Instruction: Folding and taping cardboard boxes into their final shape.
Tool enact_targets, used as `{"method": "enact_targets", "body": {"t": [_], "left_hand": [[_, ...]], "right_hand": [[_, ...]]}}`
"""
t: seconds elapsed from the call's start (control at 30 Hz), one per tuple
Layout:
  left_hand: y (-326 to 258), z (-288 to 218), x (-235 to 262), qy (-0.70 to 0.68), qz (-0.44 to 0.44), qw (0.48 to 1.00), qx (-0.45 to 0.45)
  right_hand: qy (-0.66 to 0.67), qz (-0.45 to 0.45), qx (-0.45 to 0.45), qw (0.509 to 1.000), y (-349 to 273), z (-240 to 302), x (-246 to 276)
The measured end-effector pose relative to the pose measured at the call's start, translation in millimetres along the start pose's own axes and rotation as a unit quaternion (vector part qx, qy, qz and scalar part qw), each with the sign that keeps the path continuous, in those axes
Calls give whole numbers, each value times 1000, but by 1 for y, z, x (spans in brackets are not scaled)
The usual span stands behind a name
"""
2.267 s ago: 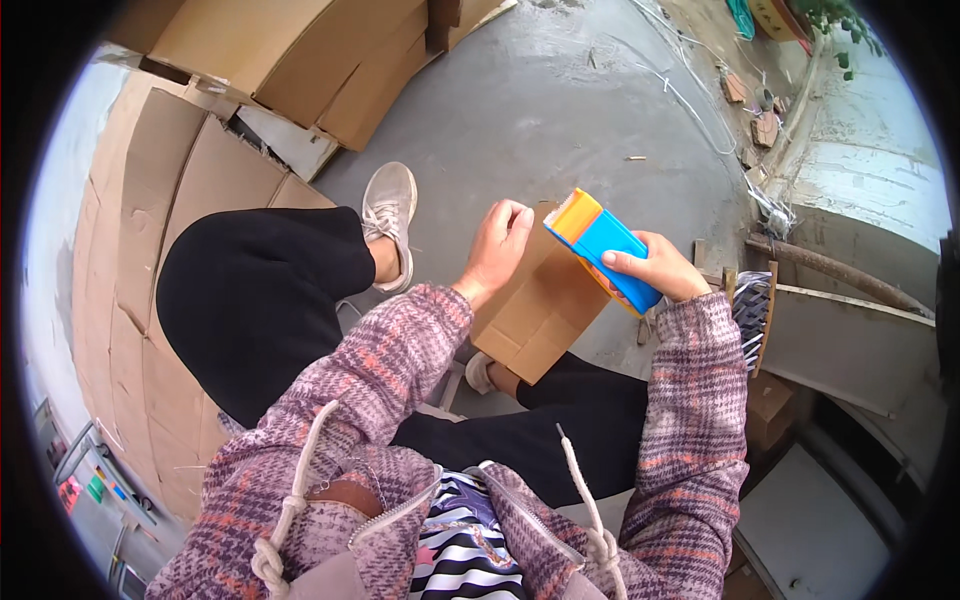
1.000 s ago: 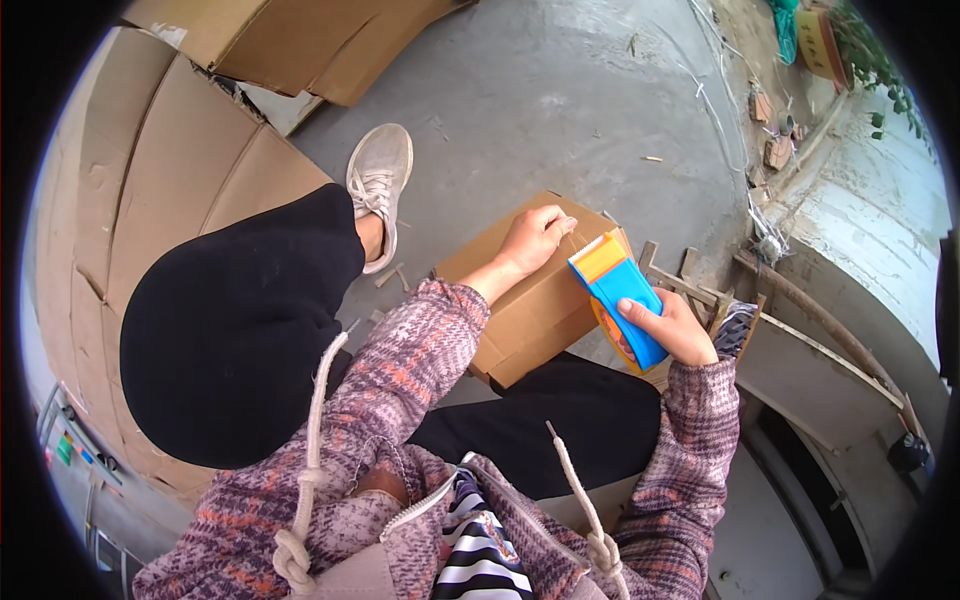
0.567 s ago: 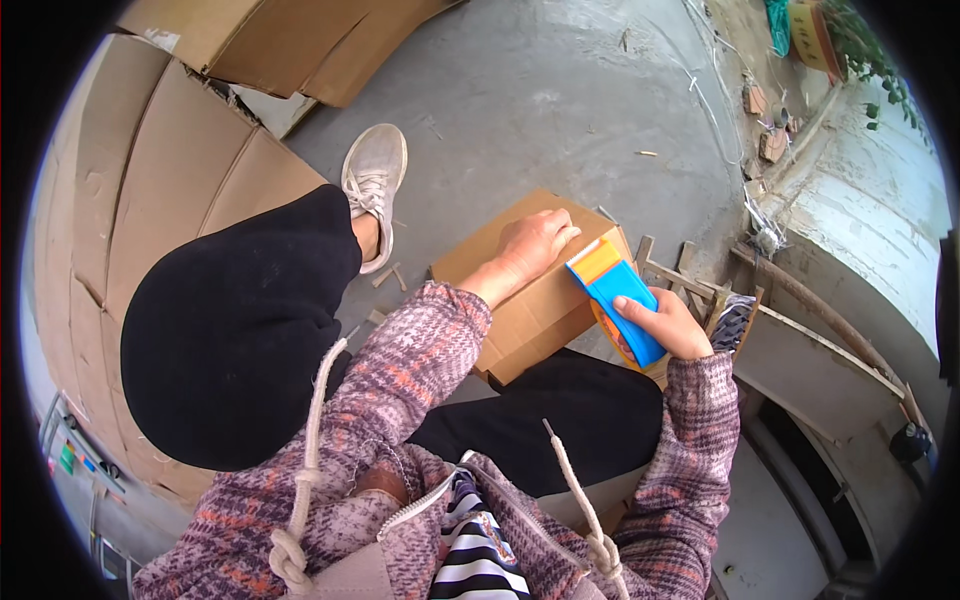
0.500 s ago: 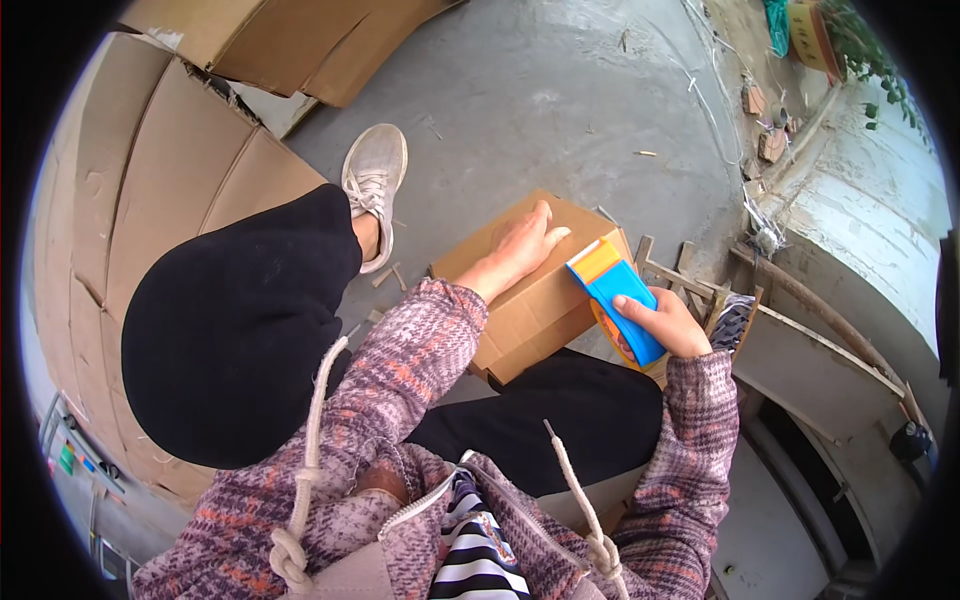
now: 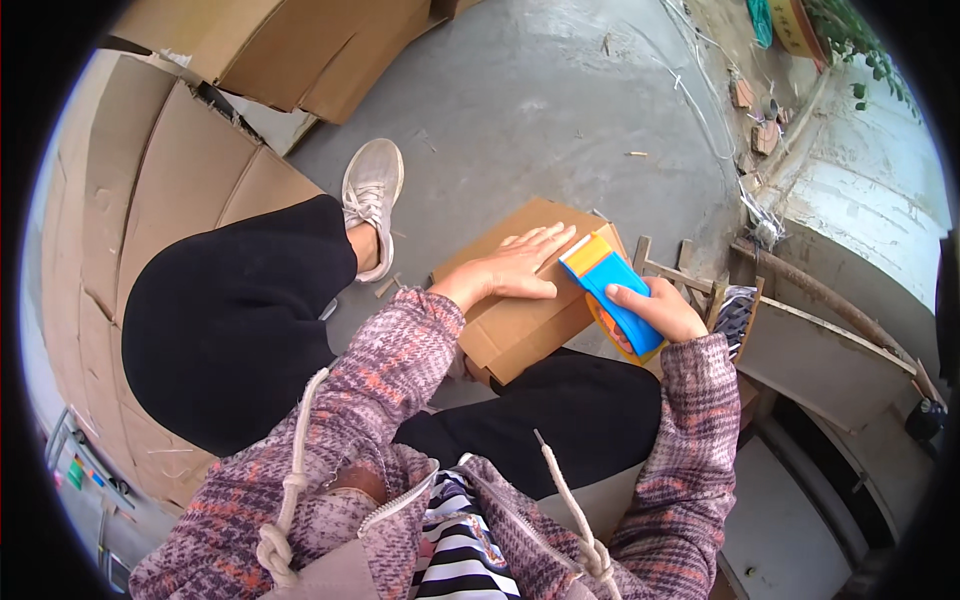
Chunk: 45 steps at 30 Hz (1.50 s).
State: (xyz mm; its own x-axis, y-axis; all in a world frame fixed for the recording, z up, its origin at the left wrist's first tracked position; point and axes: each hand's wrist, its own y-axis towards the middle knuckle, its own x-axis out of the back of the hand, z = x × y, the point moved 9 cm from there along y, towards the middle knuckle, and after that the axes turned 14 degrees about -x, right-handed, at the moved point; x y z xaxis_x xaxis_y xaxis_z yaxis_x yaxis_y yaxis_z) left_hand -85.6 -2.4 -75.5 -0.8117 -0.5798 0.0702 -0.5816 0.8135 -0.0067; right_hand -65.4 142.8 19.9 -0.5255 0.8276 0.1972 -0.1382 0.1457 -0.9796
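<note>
A closed brown cardboard box (image 5: 512, 335) sits tilted in front of me, just above my bent right leg. My left hand (image 5: 510, 268) lies flat on its top, the fingers stretched toward the far right corner. In my right hand (image 5: 664, 308) is a blue and orange tape dispenser (image 5: 608, 277), gripped with the thumb across its blue side. The dispenser's orange end points up and left, over the box's right side. Whether tape runs from it to the box I cannot make out.
Large cardboard sheets (image 5: 190, 170) stand to the left, with another brown carton (image 5: 300, 50) at the far left. Right of the box is a small wooden frame (image 5: 690, 280), beside a pale board (image 5: 820, 360). Bits of debris dot the grey concrete floor (image 5: 540, 110).
My left hand has flattened and spread its fingers across the box top. The right hand and tape dispenser have shifted only slightly.
</note>
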Motion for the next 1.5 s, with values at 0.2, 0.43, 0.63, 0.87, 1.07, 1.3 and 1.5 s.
{"method": "enact_targets", "body": {"t": [0.2, 0.43, 0.63, 0.87, 1.07, 1.3, 1.5], "left_hand": [[-8, 0, 11, 130, 65, 980, 140], [-32, -74, -47, 415, 117, 896, -103], [-33, -85, -59, 413, 165, 835, -325], [-49, -90, -95, 328, 364, 779, -391], [-71, -91, -101, 307, 418, 732, -442], [-58, -93, -103, 296, 419, 754, -409], [-59, -91, -103, 305, 428, 745, -411]], "right_hand": [[-62, -35, -2, 997, 0, 6, 2], [-89, -62, -3, 994, 2, 14, 10], [-127, -72, 21, 989, -11, 31, 8], [-142, -95, 47, 984, 11, 18, 15], [-157, -59, 33, 985, 14, 19, 8], [-184, -55, 52, 980, 16, 17, 7], [-119, 0, 59, 991, 15, 9, 0]]}}
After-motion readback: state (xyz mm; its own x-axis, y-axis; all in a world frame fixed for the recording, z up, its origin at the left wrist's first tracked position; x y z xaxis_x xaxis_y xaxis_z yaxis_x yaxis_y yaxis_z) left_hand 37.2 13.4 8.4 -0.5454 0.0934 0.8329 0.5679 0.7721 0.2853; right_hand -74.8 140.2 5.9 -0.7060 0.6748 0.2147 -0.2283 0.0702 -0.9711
